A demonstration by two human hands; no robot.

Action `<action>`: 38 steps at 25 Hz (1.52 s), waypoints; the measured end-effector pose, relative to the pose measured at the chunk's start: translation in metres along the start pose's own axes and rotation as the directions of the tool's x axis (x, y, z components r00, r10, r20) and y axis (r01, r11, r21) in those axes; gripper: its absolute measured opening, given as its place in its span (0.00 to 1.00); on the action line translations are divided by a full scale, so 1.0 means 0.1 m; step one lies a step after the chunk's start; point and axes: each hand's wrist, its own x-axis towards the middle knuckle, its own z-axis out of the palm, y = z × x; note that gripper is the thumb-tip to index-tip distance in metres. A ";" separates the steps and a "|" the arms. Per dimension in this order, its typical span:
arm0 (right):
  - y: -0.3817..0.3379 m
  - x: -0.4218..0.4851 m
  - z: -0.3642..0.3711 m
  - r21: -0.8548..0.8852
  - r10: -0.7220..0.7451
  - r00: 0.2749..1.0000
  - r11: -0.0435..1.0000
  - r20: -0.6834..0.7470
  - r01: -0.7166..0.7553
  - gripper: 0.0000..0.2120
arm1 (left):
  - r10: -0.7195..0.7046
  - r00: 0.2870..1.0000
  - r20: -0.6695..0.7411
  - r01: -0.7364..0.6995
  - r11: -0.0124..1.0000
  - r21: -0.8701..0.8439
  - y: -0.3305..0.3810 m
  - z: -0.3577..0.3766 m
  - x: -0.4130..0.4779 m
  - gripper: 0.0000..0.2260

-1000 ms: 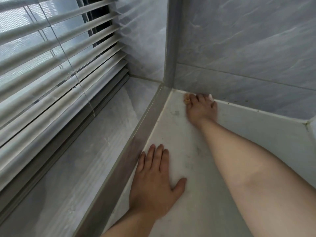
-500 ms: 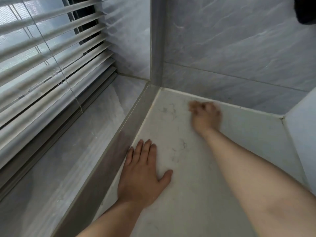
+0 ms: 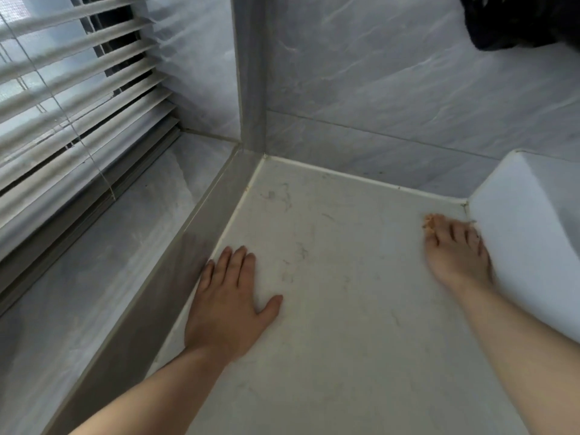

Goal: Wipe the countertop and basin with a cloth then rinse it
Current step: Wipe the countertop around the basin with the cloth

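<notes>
The pale marble countertop (image 3: 345, 293) fills the middle, marked with faint dark streaks and hairs. My left hand (image 3: 229, 302) rests flat on it by the left edge, fingers straight. My right hand (image 3: 455, 249) presses down on the countertop at the back right, against the side of the white basin (image 3: 527, 246). A small orange-yellow bit of cloth (image 3: 428, 222) peeks out at its fingertips. The rest of the cloth is hidden under the hand.
A grey raised ledge (image 3: 175, 277) borders the countertop on the left, with a window sill (image 3: 94, 262) and slatted blinds (image 3: 72, 98) beyond. Grey tiled walls (image 3: 392, 89) meet at the back corner. A dark object (image 3: 518, 20) hangs at the top right.
My right hand has swept from the back left corner along the back wall to the right, up to the basin. My left hand has stayed flat in place.
</notes>
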 end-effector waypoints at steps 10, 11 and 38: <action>-0.85 -1.10 0.28 0.061 -0.767 0.605 0.607 -0.216 0.792 0.23 | 0.019 0.996 0.089 -0.022 0.999 0.035 0.09 -0.21 0.14 0.23; -0.64 -0.95 0.27 0.091 -0.688 0.677 0.681 -0.261 0.727 0.23 | 0.030 0.997 0.065 -0.029 1.000 -0.008 0.11 -0.22 0.22 0.22; -0.53 0.87 -0.16 -0.509 -0.873 0.457 0.474 -0.168 0.718 0.22 | -0.005 1.000 -0.025 0.005 1.000 0.007 0.17 0.06 0.62 0.29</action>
